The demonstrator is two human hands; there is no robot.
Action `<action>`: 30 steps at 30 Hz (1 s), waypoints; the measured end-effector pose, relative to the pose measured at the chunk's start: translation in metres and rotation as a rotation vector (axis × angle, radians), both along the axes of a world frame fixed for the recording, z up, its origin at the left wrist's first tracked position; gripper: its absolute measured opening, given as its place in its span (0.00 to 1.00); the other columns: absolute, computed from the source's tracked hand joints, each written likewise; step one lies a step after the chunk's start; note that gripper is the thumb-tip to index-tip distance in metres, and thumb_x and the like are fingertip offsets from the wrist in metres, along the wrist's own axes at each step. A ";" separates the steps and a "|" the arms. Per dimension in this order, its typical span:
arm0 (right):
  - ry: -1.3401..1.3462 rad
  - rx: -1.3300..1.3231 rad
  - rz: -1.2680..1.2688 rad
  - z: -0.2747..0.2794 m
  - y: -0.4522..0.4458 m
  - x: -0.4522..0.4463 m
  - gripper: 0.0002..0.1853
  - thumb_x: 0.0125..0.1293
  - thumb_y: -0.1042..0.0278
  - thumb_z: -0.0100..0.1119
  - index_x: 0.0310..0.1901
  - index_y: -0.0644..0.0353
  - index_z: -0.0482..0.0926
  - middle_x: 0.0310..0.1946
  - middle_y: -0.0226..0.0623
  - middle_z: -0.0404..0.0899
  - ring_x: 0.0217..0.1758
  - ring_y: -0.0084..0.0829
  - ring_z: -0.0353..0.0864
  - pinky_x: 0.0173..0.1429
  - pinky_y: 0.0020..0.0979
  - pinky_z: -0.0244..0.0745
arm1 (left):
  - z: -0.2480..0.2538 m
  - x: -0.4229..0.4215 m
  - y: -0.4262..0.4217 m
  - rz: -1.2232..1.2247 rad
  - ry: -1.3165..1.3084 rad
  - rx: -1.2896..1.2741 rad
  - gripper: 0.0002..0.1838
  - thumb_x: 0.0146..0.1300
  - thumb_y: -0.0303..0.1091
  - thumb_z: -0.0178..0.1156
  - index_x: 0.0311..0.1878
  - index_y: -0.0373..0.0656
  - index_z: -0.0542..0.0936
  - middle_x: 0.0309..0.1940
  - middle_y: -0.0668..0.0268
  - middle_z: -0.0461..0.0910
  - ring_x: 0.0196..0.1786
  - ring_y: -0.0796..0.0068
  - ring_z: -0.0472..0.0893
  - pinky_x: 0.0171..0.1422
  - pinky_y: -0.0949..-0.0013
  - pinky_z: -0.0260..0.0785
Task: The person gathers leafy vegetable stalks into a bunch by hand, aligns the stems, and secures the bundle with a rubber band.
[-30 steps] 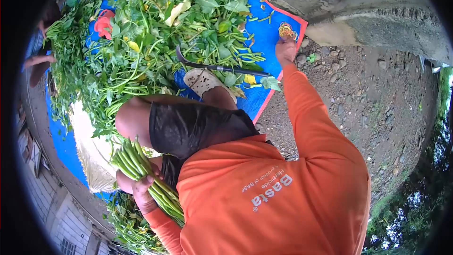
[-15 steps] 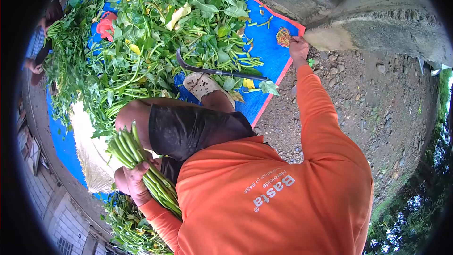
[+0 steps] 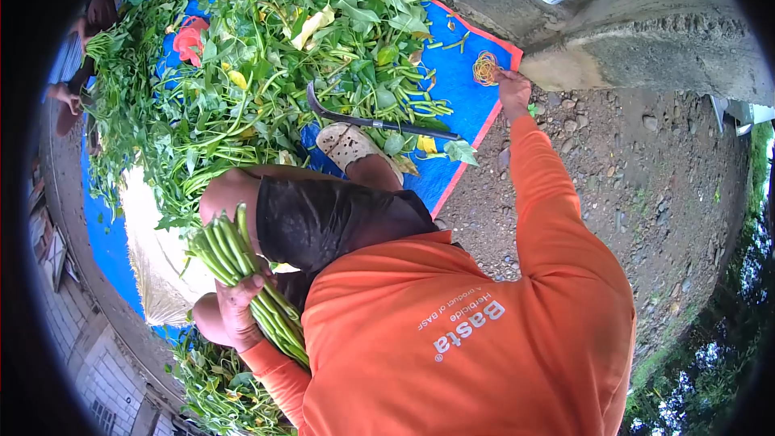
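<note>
My left hand (image 3: pixel 239 299) is closed around a thick bundle of green leafy-vegetable stems (image 3: pixel 222 249), which look like water spinach, held beside my knee with the cut ends up. Part of the bundle's lower end lies against my orange shirt. My right arm is stretched out to the corner of the blue tarp. There the fingers of my right hand (image 3: pixel 513 89) are pinched at the edge of a tangle of yellow and red rubber bands (image 3: pixel 485 69). A sickle (image 3: pixel 379 123) with a dark handle lies on the greens near my shoe.
A big heap of leafy greens (image 3: pixel 323 40) covers much of the blue tarp (image 3: pixel 460 105). Within it lies a red plastic item (image 3: pixel 189 39). Another person's hand (image 3: pixel 66 97) shows at the left edge. Stony ground (image 3: pixel 597 161) and a concrete ledge (image 3: pixel 670 48) lie to the right.
My right hand has drawn back slightly, its fingertips still at the rubber bands. The left hand with the stem bundle has barely shifted. The other person's hand has moved a little.
</note>
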State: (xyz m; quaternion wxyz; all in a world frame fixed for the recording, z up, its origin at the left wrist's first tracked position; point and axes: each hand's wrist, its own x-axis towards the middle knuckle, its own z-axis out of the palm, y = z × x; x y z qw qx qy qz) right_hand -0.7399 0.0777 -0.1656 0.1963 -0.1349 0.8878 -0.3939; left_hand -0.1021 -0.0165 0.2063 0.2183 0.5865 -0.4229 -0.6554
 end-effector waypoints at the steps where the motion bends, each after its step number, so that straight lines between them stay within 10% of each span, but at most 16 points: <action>1: -0.072 -0.095 -0.025 0.000 0.001 -0.005 0.11 0.70 0.67 0.79 0.48 0.63 0.93 0.45 0.34 0.95 0.47 0.27 0.91 0.59 0.30 0.84 | -0.001 -0.001 0.002 -0.005 -0.002 0.004 0.42 0.46 0.40 0.85 0.63 0.34 0.78 0.34 0.59 0.86 0.32 0.67 0.86 0.38 0.64 0.83; 7: -0.126 -0.263 -0.028 0.023 -0.003 -0.009 0.12 0.71 0.77 0.72 0.55 0.64 0.87 0.45 0.34 0.91 0.48 0.26 0.88 0.59 0.29 0.83 | -0.002 0.002 0.002 -0.052 0.002 0.002 0.38 0.49 0.39 0.81 0.62 0.34 0.79 0.35 0.60 0.86 0.35 0.67 0.86 0.40 0.65 0.82; 10: -0.071 -0.954 0.359 0.023 0.006 -0.016 0.12 0.73 0.86 0.64 0.52 0.59 0.86 0.38 0.30 0.87 0.46 0.24 0.86 0.53 0.27 0.83 | -0.005 0.017 0.004 -0.136 -0.018 -0.074 0.29 0.58 0.35 0.72 0.63 0.32 0.81 0.40 0.58 0.88 0.41 0.64 0.88 0.48 0.64 0.82; 13: 0.066 -0.528 0.274 0.130 -0.037 0.067 0.10 0.78 0.78 0.61 0.55 0.64 0.88 0.36 0.28 0.85 0.34 0.20 0.81 0.42 0.25 0.79 | 0.011 0.005 -0.002 -0.099 0.070 -0.028 0.31 0.56 0.25 0.76 0.65 0.34 0.80 0.42 0.60 0.88 0.42 0.66 0.88 0.51 0.64 0.83; 17: -0.629 -0.666 0.567 0.221 -0.070 0.170 0.11 0.77 0.72 0.67 0.57 0.58 0.90 0.37 0.28 0.88 0.30 0.14 0.77 0.32 0.21 0.71 | 0.017 0.006 -0.002 -0.021 0.226 0.026 0.28 0.54 0.25 0.77 0.60 0.37 0.81 0.38 0.63 0.88 0.38 0.71 0.87 0.49 0.67 0.81; 21: -0.925 -0.189 1.030 0.337 -0.079 0.340 0.14 0.75 0.66 0.74 0.57 0.61 0.90 0.40 0.31 0.92 0.30 0.13 0.81 0.28 0.18 0.71 | 0.007 0.018 0.001 -0.071 0.260 -0.020 0.28 0.54 0.29 0.78 0.59 0.37 0.82 0.37 0.63 0.87 0.37 0.70 0.87 0.47 0.67 0.81; 30: -0.996 -0.246 1.103 0.321 -0.123 0.454 0.15 0.78 0.55 0.73 0.54 0.59 0.89 0.40 0.26 0.87 0.32 0.13 0.78 0.33 0.22 0.77 | 0.002 0.039 0.010 0.060 0.293 -0.025 0.31 0.54 0.29 0.78 0.63 0.37 0.81 0.40 0.61 0.88 0.37 0.70 0.87 0.45 0.66 0.83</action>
